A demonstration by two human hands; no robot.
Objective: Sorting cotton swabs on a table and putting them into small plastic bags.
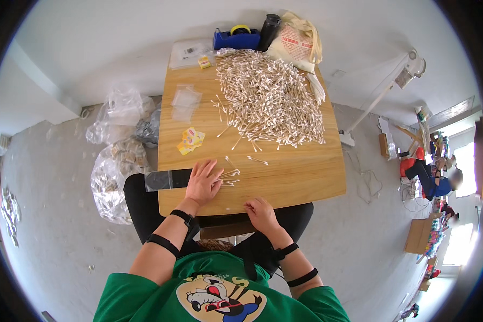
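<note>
My left hand [203, 182] lies with fingers stretched on the inner end of a black strip [181, 178] near the table's front edge. Beside its fingertips and partly under them is a small bunch of cotton swabs [229, 178]. My right hand [262, 214] is at the front edge with its fingers pinched together. A single cotton swab [235, 209] sticks out from them to the left. One loose swab [257, 160] rests a little farther back. A large heap of cotton swabs [273, 99] covers the far right part of the table.
Yellow printed cards [191, 140] and clear bags [185, 103] lie on the wooden table [306, 177] at left. A blue tape dispenser [236, 39], a black bottle [269, 32] and a cloth bag [295, 40] stand at the back. Filled plastic sacks [115, 180] sit left; a white stand [375, 104] right.
</note>
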